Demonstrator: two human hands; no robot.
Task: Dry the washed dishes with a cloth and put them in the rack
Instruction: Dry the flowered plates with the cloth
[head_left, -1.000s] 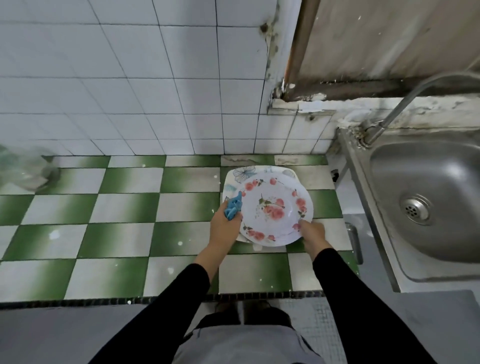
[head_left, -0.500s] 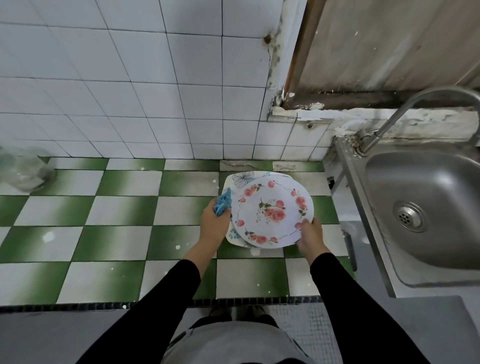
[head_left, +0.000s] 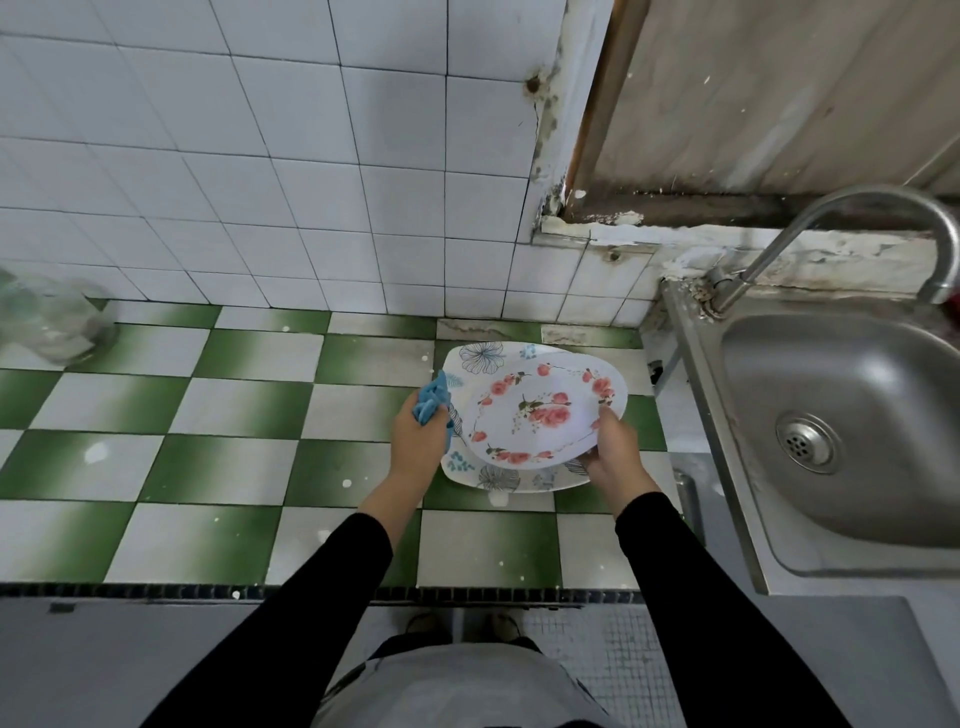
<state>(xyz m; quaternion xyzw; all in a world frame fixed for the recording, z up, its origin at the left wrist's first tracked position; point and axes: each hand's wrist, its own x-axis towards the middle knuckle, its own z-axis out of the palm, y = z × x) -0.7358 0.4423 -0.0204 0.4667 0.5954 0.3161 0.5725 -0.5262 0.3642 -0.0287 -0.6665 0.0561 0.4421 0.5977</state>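
Observation:
A white plate with pink roses (head_left: 543, 410) is tilted up above a larger white plate with grey and blue flowers (head_left: 483, 358), which lies on the green and white checked counter (head_left: 249, 405). My right hand (head_left: 613, 452) grips the rose plate at its lower right rim. My left hand (head_left: 418, 441) holds a bunched blue cloth (head_left: 431, 402) beside the plates' left edge. Whether it also touches the larger plate is unclear. No rack is in sight.
A steel sink (head_left: 852, 415) with a curved tap (head_left: 857, 228) sits to the right of the counter. A blurred clear jar or bag (head_left: 52, 325) stands at the far left by the white tiled wall (head_left: 260, 182). The counter's dark front edge (head_left: 208, 592) runs below my arms.
The rose plate has tipped up on its right side and my right hand has slid higher along its rim. My left hand with the cloth has drawn slightly left, off the plate.

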